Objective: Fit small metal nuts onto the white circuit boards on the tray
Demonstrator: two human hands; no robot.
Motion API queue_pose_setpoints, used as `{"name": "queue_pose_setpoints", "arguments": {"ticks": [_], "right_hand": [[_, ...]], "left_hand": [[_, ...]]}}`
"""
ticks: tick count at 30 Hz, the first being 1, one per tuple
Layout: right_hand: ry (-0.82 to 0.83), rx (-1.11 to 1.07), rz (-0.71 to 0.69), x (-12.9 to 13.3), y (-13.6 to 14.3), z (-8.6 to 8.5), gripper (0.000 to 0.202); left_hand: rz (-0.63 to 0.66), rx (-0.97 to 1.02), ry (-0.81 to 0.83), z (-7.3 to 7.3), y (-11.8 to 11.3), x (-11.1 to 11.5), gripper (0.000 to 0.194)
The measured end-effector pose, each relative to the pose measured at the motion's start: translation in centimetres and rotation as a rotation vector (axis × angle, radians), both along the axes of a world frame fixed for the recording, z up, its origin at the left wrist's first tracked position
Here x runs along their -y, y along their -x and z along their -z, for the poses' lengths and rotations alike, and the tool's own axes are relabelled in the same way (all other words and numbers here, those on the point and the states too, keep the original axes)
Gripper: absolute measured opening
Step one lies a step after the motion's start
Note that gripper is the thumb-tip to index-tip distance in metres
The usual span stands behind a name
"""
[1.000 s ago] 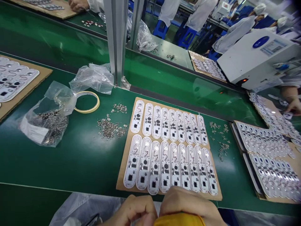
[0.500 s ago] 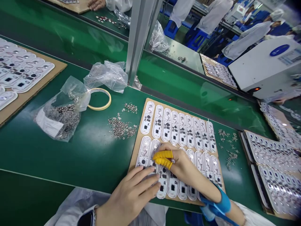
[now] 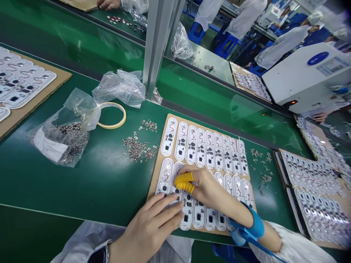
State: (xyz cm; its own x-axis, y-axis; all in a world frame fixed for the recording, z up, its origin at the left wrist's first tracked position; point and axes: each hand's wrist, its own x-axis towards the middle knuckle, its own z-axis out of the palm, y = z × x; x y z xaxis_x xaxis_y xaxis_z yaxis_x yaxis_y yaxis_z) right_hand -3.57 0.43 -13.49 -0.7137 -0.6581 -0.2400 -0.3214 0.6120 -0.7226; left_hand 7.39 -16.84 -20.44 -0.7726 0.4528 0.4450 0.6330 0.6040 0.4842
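Note:
Two rows of white oval housings with circuit boards [image 3: 192,145] lie on a brown cardboard sheet [image 3: 161,143]. My right hand [image 3: 204,186], with yellow finger cots [image 3: 184,182] on its fingers, is pinched over the second housing of the near row. What the fingertips hold, if anything, is hidden. A blue wrist strap [image 3: 253,221] circles that wrist. My left hand [image 3: 153,223] lies flat with fingers spread across the lower ends of the leftmost near housings [image 3: 165,175], partly covering them.
Left of the sheet, small metal parts [image 3: 137,148] lie near a tape roll [image 3: 124,117] and a plastic bag of metal parts [image 3: 72,137]. More loose parts [image 3: 264,179] lie right. Filled boards flank both sides. A metal post [image 3: 153,47] rises behind; another person's hand [image 3: 320,117] shows far right.
The whole view has shifted slightly left as my head moved. My right fingertips stay over the same housing, and my left hand keeps its place. Another person's hand shows more clearly at far right.

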Motion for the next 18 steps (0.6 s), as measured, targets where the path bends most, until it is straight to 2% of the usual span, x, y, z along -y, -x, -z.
{"name": "queue_pose_setpoints", "arguments": {"ticks": [11, 14, 18], "right_hand": [[-0.072, -0.135, 0.073, 0.8, -1.5, 0.8, 0.021], [-0.009, -0.128, 0.097, 0.0, -1.7, 0.2, 0.016], [0.157, -0.249, 0.263, -2.3, -3.6, -0.8, 0.021]], "left_hand": [[-0.005, -0.052, 0.018, -0.2, 0.2, -0.4, 0.020], [0.021, -0.090, 0.053, -0.7, 0.6, -0.1, 0.023], [0.031, -0.073, 0.083, -1.1, 0.7, -0.2, 0.027]]}}
